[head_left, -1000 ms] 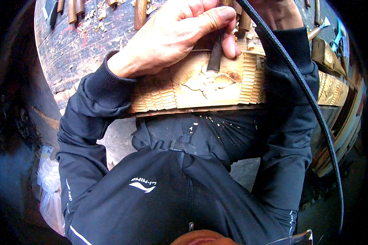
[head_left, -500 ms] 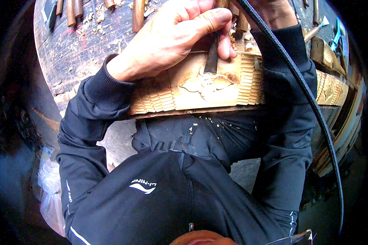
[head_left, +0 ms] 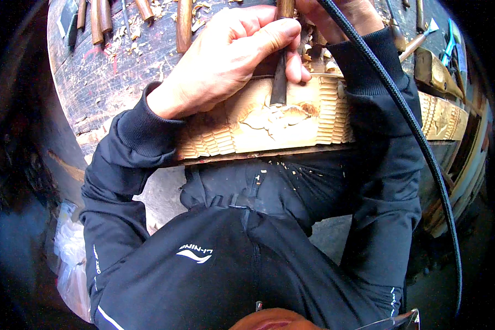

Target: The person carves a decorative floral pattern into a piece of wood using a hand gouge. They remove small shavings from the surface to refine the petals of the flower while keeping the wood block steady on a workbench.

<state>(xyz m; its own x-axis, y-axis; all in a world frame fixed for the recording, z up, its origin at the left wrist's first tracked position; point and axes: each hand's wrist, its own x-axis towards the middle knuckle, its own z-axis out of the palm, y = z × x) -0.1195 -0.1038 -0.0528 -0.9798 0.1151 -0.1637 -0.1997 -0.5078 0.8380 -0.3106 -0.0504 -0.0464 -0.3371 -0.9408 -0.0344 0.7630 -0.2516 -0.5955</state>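
Observation:
My left hand (head_left: 220, 63) is closed around a carving chisel (head_left: 279, 82), thumb across its shaft. The chisel has a wooden handle and a dark metal blade; it stands steeply, with its edge at the upper border of a raised carved motif (head_left: 278, 120). That motif sits on a pale wooden board (head_left: 297, 138) whose smooth panel lies between bands of scalloped gouge cuts. At the top edge, close to the chisel's handle, is my right hand (head_left: 349, 23). A black cable crosses before it and its fingers are mostly hidden, so its grip does not show.
Several wooden-handled tools (head_left: 184, 27) lie on the scratched workbench (head_left: 88, 77) among wood shavings. At the right are a wooden mallet-like block (head_left: 432, 71) and more tools. The braided black cable (head_left: 418, 129) hangs down the right side. A plastic bag (head_left: 71, 247) is at lower left.
The chisel's edge has shifted slightly left and toward me along the motif, and the chisel leans less. Both hands have moved a little left; my left hand keeps its hold.

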